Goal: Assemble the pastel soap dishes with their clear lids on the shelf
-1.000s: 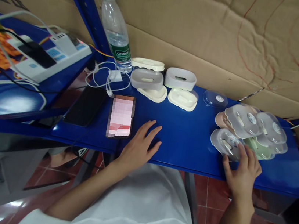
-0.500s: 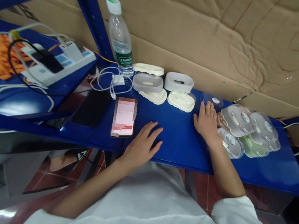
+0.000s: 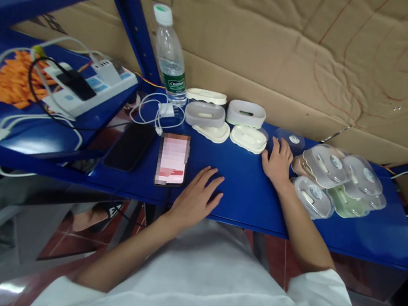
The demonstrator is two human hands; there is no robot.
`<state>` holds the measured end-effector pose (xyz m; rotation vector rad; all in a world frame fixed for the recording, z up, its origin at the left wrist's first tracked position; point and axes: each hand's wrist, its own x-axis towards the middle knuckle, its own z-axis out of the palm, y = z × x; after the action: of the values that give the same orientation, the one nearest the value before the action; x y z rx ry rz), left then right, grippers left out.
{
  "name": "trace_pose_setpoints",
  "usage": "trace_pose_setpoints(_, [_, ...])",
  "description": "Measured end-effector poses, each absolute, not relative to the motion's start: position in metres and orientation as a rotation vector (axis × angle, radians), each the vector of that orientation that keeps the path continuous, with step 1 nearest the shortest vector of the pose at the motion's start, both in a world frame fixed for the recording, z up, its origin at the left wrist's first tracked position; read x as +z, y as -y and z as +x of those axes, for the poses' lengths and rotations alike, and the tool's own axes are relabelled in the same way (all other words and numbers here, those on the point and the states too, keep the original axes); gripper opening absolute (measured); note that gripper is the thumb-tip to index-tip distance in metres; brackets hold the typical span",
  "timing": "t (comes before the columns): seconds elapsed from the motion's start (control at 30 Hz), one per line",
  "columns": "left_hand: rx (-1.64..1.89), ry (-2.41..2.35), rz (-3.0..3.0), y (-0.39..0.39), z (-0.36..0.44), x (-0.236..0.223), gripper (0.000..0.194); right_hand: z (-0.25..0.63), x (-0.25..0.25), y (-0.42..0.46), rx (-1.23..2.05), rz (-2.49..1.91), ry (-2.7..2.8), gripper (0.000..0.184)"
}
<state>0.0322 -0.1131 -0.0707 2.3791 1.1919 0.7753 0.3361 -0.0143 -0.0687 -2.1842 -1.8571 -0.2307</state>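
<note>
My left hand [image 3: 198, 195] rests near the front edge of the blue table [image 3: 237, 183], fingers spread and nothing in them. Just to its left lies a phone [image 3: 172, 161] with a lit, pixelated screen. My right hand [image 3: 278, 161] lies open on the table, fingertips close to a clear oval lid [image 3: 292, 140]; whether they touch it I cannot tell. Right of that hand is a pile of lidded oval plastic boxes [image 3: 326, 165]. Behind, between both hands, stand a grey oval box shell [image 3: 246, 114], a translucent grey shell [image 3: 204, 115] and cream oval pieces [image 3: 248, 138].
A water bottle [image 3: 171, 62] stands at the back beside a coiled white cable [image 3: 145, 107]. A dark phone [image 3: 130, 146] lies at left. Farther left are a power strip [image 3: 94, 92] and orange pieces [image 3: 19, 79]. A cardboard sheet [image 3: 250, 43] backs the table.
The view has shifted slightly, so things at the left sit farther right. My right hand has drawn a little left, away from the box pile. My left hand stays in place.
</note>
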Motion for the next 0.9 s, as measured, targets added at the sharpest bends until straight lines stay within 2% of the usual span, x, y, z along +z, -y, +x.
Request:
trace_pose_setpoints(0.43, [0.762,-1.207,2.43,0.113,0.033,-0.072,0.039,0.323,-0.044,0.043,-0.348,-2.112,1.974,0.054])
trace_pose_setpoints(0.6, [0.772,-1.199,2.403,0.113,0.033,-0.071,0.038,0.323,-0.043,0.048,-0.324,-2.084,1.978,0.057])
trace_pose_setpoints(0.7, [0.769,-1.174,2.37,0.111,0.031,-0.065,0.039,0.323,-0.045,0.049,-0.288,-2.054,2.008,0.058])
trace_pose_setpoints(0.9, [0.666,-1.145,2.529,0.086,0.027,-0.04,0.047,0.321,-0.034,0.056,-0.247,-2.052,2.023,0.048])
